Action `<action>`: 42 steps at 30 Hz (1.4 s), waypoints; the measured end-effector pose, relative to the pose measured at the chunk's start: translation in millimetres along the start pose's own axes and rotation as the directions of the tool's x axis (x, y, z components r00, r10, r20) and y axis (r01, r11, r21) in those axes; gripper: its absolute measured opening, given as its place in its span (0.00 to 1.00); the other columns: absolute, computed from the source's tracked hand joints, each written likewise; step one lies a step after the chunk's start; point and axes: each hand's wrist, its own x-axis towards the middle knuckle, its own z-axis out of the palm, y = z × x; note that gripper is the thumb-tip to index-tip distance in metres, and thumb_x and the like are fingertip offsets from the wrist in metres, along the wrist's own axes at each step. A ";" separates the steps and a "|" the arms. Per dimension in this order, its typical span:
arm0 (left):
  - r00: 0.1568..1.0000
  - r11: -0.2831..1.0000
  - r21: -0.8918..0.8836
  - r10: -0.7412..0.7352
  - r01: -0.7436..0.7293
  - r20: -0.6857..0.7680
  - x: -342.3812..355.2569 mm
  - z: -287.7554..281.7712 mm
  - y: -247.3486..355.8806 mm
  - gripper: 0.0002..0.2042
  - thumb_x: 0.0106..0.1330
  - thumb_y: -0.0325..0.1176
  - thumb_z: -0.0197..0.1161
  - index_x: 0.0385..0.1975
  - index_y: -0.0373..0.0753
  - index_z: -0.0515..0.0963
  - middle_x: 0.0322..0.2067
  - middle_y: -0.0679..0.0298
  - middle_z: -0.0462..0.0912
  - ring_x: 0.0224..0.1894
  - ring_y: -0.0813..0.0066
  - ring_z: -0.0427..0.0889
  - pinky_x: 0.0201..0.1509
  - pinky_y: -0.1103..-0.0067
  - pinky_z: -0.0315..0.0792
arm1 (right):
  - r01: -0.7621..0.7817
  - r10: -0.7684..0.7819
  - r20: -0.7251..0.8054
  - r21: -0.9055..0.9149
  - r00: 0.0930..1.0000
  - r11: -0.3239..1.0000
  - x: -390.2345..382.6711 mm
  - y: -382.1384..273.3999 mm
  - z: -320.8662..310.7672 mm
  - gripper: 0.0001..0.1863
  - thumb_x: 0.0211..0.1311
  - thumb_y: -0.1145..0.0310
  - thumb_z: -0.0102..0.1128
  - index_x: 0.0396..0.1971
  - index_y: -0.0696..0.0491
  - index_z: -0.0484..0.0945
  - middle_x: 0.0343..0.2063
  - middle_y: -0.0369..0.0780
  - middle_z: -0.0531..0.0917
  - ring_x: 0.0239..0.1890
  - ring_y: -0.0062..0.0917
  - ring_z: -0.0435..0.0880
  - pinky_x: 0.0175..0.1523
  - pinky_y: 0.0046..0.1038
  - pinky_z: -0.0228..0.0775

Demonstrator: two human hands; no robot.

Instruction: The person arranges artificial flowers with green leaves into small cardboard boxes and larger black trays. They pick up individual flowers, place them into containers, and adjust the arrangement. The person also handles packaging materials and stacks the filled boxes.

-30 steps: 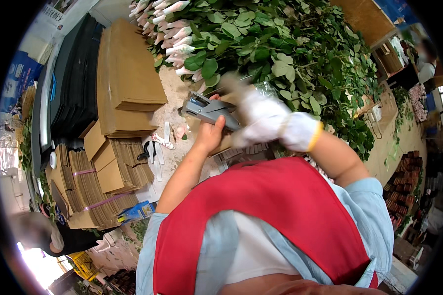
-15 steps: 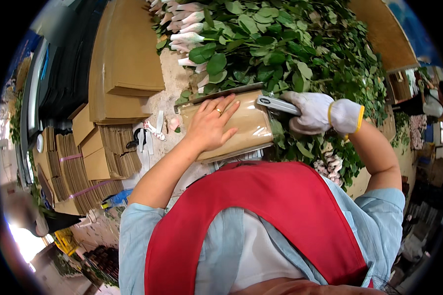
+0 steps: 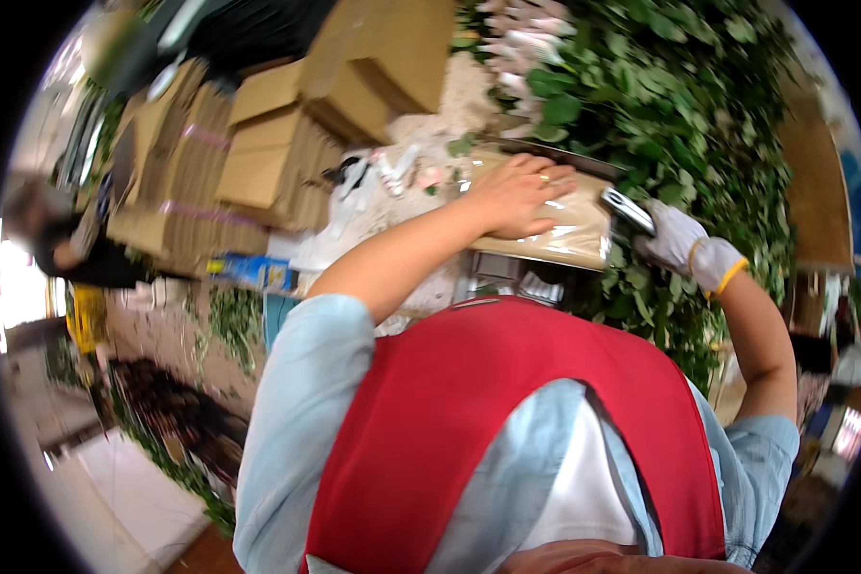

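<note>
gloved right hand (image 3: 677,239) lower (rightward), view tilted

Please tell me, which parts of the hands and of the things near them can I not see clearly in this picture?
- Head view: the tool in the gloved right hand is small and blurred; its kind is unclear.
- The left hand lies flat on the brown package and covers part of its top.
- The package's lower edge is hidden behind the red vest.
- The flower bundles at the top are blurred by motion.

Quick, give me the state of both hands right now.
Left hand: open, pressed flat on the tan wrapped bundle.
Right hand: gloved, closed around a grey tool.
</note>
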 end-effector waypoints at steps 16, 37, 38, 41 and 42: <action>0.566 0.570 0.124 -0.720 0.812 -0.402 -230.8 67.0 -115.8 0.26 0.67 0.38 0.64 0.67 0.49 0.74 0.68 0.60 0.71 0.68 0.58 0.69 0.71 0.63 0.65 | 0.206 -0.333 0.382 0.336 0.862 0.919 -3.7 -189.3 93.1 0.23 0.57 0.54 0.72 0.49 0.50 0.83 0.31 0.39 0.86 0.29 0.25 0.84 0.34 0.32 0.77; -0.060 0.114 -0.556 -0.957 0.823 -0.285 -410.5 68.6 70.2 0.16 0.65 0.26 0.59 0.54 0.36 0.80 0.55 0.52 0.79 0.57 0.50 0.78 0.61 0.62 0.73 | 0.770 -0.749 -0.179 0.174 0.638 0.614 88.0 -465.8 134.2 0.16 0.69 0.63 0.55 0.51 0.54 0.82 0.46 0.52 0.86 0.51 0.47 0.85 0.57 0.41 0.77; 0.034 0.224 -0.340 -0.874 0.913 -0.485 -426.5 65.7 94.7 0.15 0.65 0.25 0.60 0.51 0.36 0.82 0.53 0.52 0.81 0.55 0.51 0.79 0.59 0.63 0.74 | 0.704 -0.684 -0.176 0.245 0.708 0.666 96.9 -493.5 134.2 0.22 0.69 0.59 0.55 0.57 0.55 0.79 0.46 0.54 0.86 0.52 0.49 0.85 0.58 0.41 0.76; 0.137 0.306 -0.243 -0.835 0.920 -0.533 -441.7 50.1 118.1 0.15 0.64 0.25 0.60 0.49 0.34 0.83 0.51 0.51 0.82 0.54 0.51 0.80 0.58 0.65 0.74 | 0.618 -0.701 0.141 0.376 0.699 0.691 130.7 -539.4 143.2 0.30 0.68 0.53 0.61 0.61 0.60 0.76 0.44 0.52 0.88 0.50 0.40 0.87 0.56 0.34 0.76; 0.151 0.326 -0.295 -0.859 0.898 -0.489 -438.3 43.0 111.7 0.15 0.63 0.25 0.60 0.49 0.34 0.83 0.51 0.51 0.82 0.54 0.51 0.80 0.58 0.66 0.74 | 0.445 -0.702 0.298 0.600 0.647 0.665 141.4 -540.2 151.2 0.29 0.69 0.55 0.62 0.61 0.60 0.76 0.46 0.49 0.88 0.49 0.35 0.87 0.55 0.31 0.76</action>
